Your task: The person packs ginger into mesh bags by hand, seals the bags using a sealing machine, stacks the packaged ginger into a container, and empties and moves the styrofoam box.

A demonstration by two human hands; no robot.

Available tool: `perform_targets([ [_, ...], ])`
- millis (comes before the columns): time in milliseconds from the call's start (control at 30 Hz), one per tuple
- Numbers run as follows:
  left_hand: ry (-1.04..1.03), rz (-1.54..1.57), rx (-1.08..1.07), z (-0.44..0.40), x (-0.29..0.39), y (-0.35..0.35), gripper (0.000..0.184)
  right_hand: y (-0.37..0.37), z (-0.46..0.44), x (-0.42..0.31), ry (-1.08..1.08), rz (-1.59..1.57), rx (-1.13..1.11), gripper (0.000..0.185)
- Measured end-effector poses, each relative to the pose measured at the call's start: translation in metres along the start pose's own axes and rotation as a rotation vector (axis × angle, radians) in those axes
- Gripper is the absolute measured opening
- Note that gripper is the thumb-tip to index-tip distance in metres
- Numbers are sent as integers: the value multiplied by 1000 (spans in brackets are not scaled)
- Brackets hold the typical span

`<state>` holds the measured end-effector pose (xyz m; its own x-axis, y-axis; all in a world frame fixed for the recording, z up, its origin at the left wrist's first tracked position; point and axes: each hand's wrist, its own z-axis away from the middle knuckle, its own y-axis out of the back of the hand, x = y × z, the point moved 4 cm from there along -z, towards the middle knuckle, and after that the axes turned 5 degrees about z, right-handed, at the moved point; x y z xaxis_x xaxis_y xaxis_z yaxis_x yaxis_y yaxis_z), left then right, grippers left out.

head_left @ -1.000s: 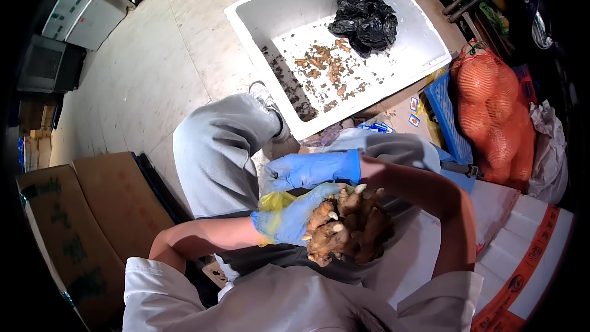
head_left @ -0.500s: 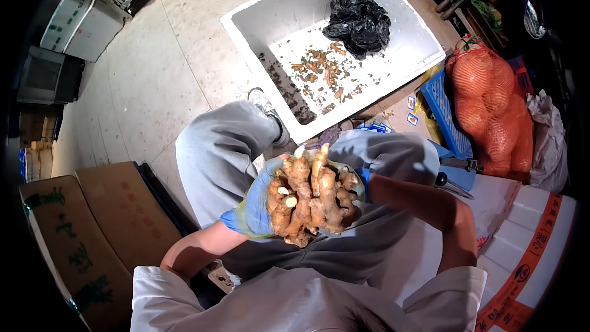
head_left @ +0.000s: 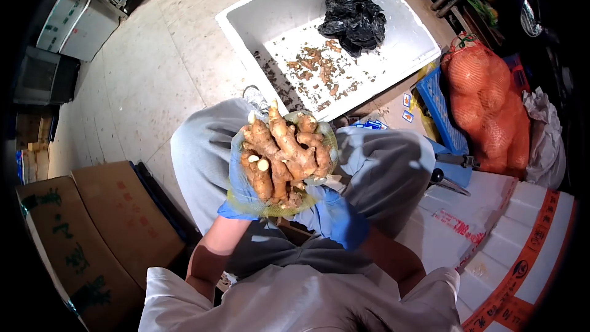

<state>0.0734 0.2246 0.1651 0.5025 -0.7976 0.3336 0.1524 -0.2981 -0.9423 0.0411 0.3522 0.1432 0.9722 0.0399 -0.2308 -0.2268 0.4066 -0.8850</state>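
Note:
A large knobbly ginger root (head_left: 289, 150), brown with several pale tips, is held up above my lap. Yellow-green mesh netting (head_left: 261, 209) wraps its underside and edges. My left hand (head_left: 239, 175), in a blue glove under the netting, cups the ginger from the left and below; most of its fingers are behind the root. At the lower right of the ginger, my right hand (head_left: 338, 216), also blue-gloved, closes on the lower edge of the netting; its fingertips are partly hidden.
In front of my knees stands a white foam box (head_left: 246, 34) with ginger scraps (head_left: 316, 64), dirt and a black plastic bag (head_left: 353, 21). To the right are a red net sack (head_left: 482, 104), a blue basket (head_left: 444, 110) and white foam boxes (head_left: 491, 258). Cardboard boxes (head_left: 101, 233) stand left.
The ginger has moved up and left, away from my body, and is turned slightly. My right hand has come from behind its right side to below it.

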Motion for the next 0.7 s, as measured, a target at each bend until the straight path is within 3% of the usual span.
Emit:
perform_targets([
  [67, -49, -78, 114, 3, -1, 20, 41, -5, 1, 2, 38, -38, -124, 42],
  [100, 66, 96, 114, -3, 1, 13, 42, 6, -4, 8, -83, -7, 85, 42],
  [200, -54, -68, 151, 3, 0, 40, 44, 5, 13, -3, 47, 245, 138, 41],
  [233, -226, -856, 231, 7, 4, 52, 42, 6, 16, -7, 111, 340, 158, 40],
  [267, -224, -647, 312, 10, 1, 70, 38, 6, 19, -10, 173, 435, 183, 40],
  [333, -138, -254, 238, 9, -2, 69, 35, 9, 18, -12, -60, 208, 377, 40],
  [400, -59, -113, 242, 6, -4, 85, 35, 4, 21, -21, -48, 197, 367, 38],
  [467, 22, 30, 246, 10, -12, 96, 34, -7, 29, -36, 106, 452, 440, 36],
  [533, -153, -365, 147, 18, -13, 92, 34, -7, 31, -43, 247, 595, 468, 35],
  [600, -72, -662, 162, 14, -16, 114, 37, -12, 34, -51, 294, 615, 573, 31],
  [667, 29, 9, 208, 14, -23, 107, 58, -10, 33, -55, 319, 625, 626, 30],
  [700, 17, -10, 252, 17, -25, 90, 59, -4, 29, -55, 286, 521, 590, 28],
])
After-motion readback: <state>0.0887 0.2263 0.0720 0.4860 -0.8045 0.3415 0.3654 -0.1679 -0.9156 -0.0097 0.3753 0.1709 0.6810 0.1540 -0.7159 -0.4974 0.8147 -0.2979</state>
